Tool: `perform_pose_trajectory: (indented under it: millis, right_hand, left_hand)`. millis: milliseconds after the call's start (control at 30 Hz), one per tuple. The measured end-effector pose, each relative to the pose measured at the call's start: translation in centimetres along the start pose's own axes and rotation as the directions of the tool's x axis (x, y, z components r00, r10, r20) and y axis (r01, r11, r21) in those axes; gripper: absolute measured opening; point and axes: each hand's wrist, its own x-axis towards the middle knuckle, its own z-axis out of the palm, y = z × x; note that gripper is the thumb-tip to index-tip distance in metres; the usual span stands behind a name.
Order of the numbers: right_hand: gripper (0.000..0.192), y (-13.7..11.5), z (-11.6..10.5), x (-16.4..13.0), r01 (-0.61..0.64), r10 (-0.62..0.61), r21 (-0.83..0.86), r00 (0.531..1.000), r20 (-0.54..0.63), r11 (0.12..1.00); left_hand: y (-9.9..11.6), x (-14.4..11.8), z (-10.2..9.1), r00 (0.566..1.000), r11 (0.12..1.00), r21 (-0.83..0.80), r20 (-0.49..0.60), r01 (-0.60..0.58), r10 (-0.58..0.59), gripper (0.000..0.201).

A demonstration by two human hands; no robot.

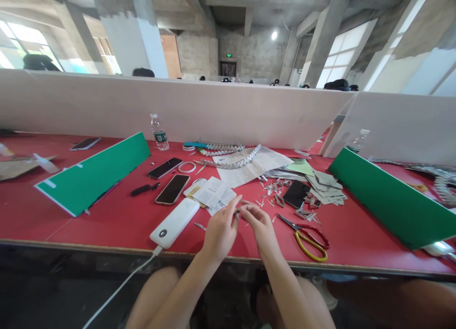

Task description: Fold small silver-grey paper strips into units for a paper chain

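Note:
My left hand (221, 228) and my right hand (261, 225) meet above the front of the red table. The fingertips of both pinch a small greyish piece of paper (237, 212), mostly hidden by the fingers. Just beyond them lie printed paper sheets (213, 194). Small folded paper pieces (280, 200) and thin scraps are scattered to the right, around a dark phone (297, 194). Scissors (302, 236) with one red and one yellow handle rest open beside my right hand. Farther back, zigzag chains of folded paper (233, 164) lie partly on a newspaper sheet (261, 163).
A white power bank (175, 223) with a cable is left of my hands, near two phones (173, 189), a black-handled tool (144, 189) and a tape roll (187, 167). Stacked paper pieces (326, 186) lie right. Green dividers (96, 172) flank the place; a water bottle (159, 133) stands behind.

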Motion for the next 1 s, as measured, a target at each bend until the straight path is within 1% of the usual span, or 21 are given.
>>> perform_pose_trajectory:
  millis: [67,167,300,367,433,567,700,800,900,1000]
  right_hand:
    - [0.02,-0.1,0.1,0.0,0.025,-0.024,-0.043,0.999,0.021,0.999]
    - [0.019,-0.3,0.2,-0.1,0.057,-0.055,-0.095,0.998,0.025,0.994]
    - [0.017,-0.9,0.4,-0.4,0.122,-0.119,-0.123,0.992,0.033,0.985]
    - [0.017,-1.0,0.4,-0.6,0.146,-0.145,-0.135,0.989,0.018,0.98]
    - [0.02,-0.9,0.5,-0.7,0.135,-0.136,-0.136,0.991,0.004,0.981]
    - [0.024,-0.6,0.5,-0.7,0.089,-0.089,-0.063,0.996,0.003,0.994]
    - [0.021,-0.6,0.6,-0.6,0.11,-0.109,0.014,0.993,-0.053,0.994]
    - [0.018,-0.7,0.6,-0.6,0.134,-0.132,0.03,0.988,-0.081,0.99]
    - [0.017,-0.4,0.7,-0.6,0.177,-0.179,-0.025,0.979,-0.1,0.984]
    - [0.017,-0.1,0.7,-0.6,0.22,-0.237,-0.144,0.965,-0.115,0.965]
  left_hand:
    - [0.1,0.2,-0.4,0.998,0.995,-0.084,0.022,0.057,-0.055,0.035]
    - [0.2,0.4,-1.0,0.991,0.963,-0.234,0.034,0.132,-0.128,0.023]
    - [0.5,0.7,-1.5,0.972,0.871,-0.436,0.048,0.226,-0.228,0.019]
    - [0.6,0.8,-1.5,0.961,0.828,-0.493,0.074,0.268,-0.267,0.018]
    - [0.6,0.8,-1.4,0.957,0.813,-0.51,0.081,0.279,-0.278,0.016]
    - [0.7,0.9,-1.0,0.97,0.841,-0.491,0.033,0.227,-0.242,0.017]
    - [1.0,0.9,-0.4,0.979,0.877,-0.444,0.002,0.183,-0.204,0.017]
    - [1.2,1.0,0.0,0.984,0.892,-0.423,-0.003,0.162,-0.18,0.018]
    - [1.2,1.1,0.2,0.985,0.895,-0.418,-0.006,0.155,-0.173,0.018]
    - [1.0,1.0,0.2,0.985,0.894,-0.419,0.001,0.159,-0.174,0.016]
